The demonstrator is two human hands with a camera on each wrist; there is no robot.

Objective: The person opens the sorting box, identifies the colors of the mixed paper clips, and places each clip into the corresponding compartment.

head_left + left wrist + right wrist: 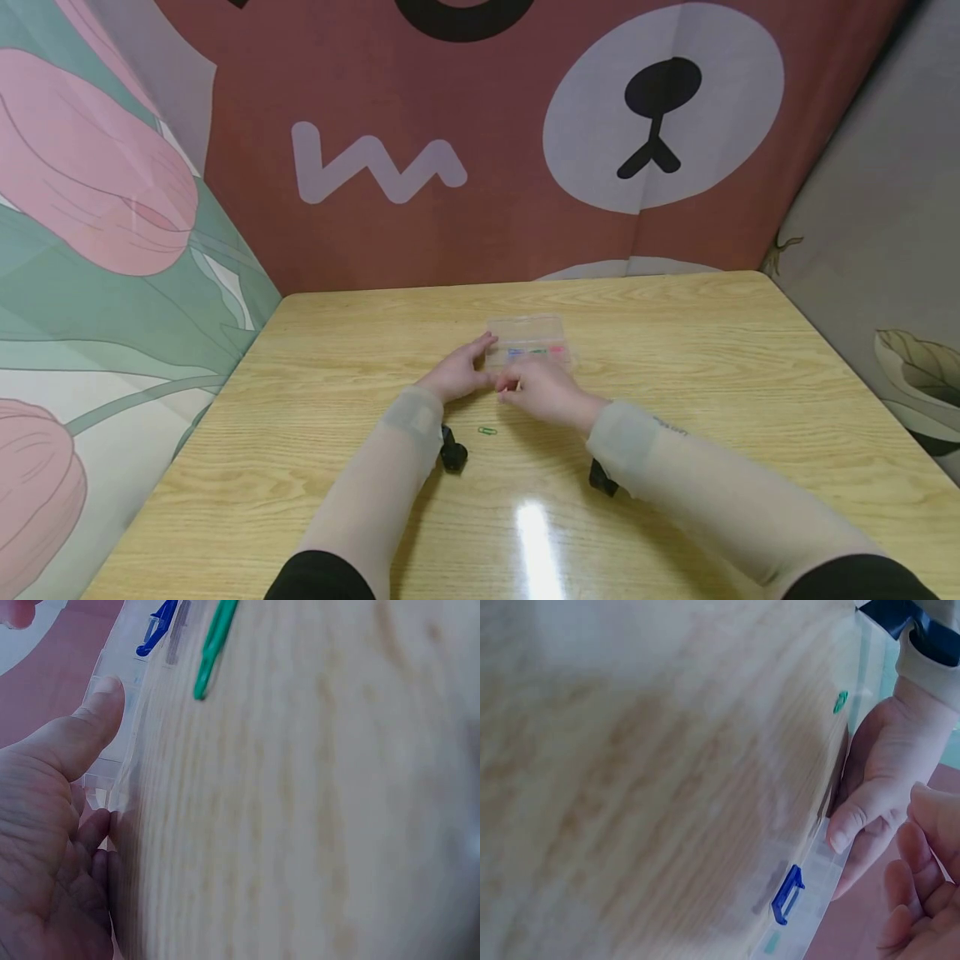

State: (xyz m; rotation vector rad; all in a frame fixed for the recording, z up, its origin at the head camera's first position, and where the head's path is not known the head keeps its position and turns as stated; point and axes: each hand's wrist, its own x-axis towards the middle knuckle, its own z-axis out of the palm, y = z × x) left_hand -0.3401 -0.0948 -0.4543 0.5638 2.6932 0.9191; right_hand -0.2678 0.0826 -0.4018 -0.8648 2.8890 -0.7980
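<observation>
A clear plastic box (525, 329) with its lid raised stands on the table, holding small blue (515, 352), green (537, 351) and red (557, 350) pieces. My left hand (457, 372) holds its left side, thumb at the front, fingers round the corner. In front of the box is my right hand (543, 390), fingers curled and thumb near the forefinger; whether something small is between them cannot be made out. A narrow green looped clip (487, 431) lies on the wood, nearer than both hands. Through the clear wall shows a blue looped clip (787, 895).
The wooden table (337, 467) carries a bright light reflection near its front. Behind it hangs a red-brown cloth (495, 233) with a cartoon face. Patterned cloths hang on the left and right. A small black device (453, 454) sits under the left wrist.
</observation>
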